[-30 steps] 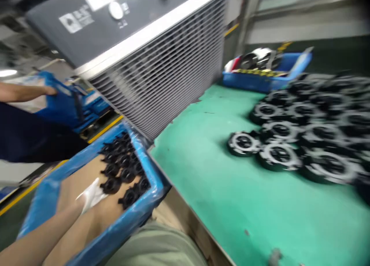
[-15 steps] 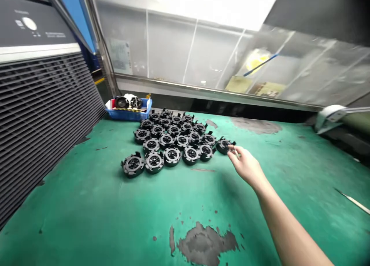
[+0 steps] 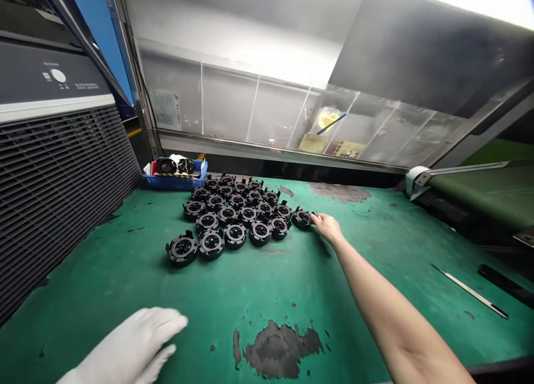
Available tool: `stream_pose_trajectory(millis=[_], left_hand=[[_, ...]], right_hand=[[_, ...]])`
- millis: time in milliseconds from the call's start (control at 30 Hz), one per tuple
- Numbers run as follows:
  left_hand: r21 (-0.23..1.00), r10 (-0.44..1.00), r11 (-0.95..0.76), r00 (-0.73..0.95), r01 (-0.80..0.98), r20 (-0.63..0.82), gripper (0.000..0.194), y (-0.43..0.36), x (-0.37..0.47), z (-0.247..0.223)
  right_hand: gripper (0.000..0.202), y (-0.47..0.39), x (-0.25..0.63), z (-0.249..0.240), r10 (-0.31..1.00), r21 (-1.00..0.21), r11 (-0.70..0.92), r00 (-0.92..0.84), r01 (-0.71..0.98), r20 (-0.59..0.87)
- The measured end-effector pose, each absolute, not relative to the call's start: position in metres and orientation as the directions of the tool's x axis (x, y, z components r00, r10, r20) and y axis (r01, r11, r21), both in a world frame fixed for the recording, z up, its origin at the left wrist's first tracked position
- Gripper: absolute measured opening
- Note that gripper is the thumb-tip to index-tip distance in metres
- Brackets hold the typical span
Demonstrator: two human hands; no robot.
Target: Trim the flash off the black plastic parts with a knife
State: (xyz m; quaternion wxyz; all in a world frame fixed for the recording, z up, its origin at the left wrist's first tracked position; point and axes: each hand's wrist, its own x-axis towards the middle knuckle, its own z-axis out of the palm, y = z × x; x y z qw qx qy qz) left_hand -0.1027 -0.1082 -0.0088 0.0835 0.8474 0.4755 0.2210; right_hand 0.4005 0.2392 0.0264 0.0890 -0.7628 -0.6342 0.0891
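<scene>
gloved left hand (image 3: 136,342) loosely spread, right hand (image 3: 327,228) at a black part (image 3: 301,219), its grip unclear

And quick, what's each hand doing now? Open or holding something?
Left hand: open, nothing seen in it.
Right hand: at a round black part; can't tell whether it's gripping.

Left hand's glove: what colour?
The glove is plain white; best seen in the head view, lower left.

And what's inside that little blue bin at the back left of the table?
The blue bin holds dark round parts, something white among them and something red at the left. Whatever lies underneath is covered, so I can't tell.
</scene>
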Motion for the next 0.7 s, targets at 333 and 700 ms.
stream_pose_trajectory(millis=[333, 700], left_hand=[[0.431, 0.781, -0.589, 0.618, 0.684, 0.087, 0.036, -0.067, -0.024, -0.015], [0.756, 0.898, -0.348, 0.430, 0.554, 0.099, 0.134, -0.058, -0.004, -0.025]], right_hand=[[0.027, 0.180, 0.379, 0.031, 0.998, -0.125, -0.046, 0.049, 0.991, 0.026], [0.024, -0.050, 0.249, 0.001, 0.874, -0.494, 0.463, -0.471, 0.736, 0.119]])
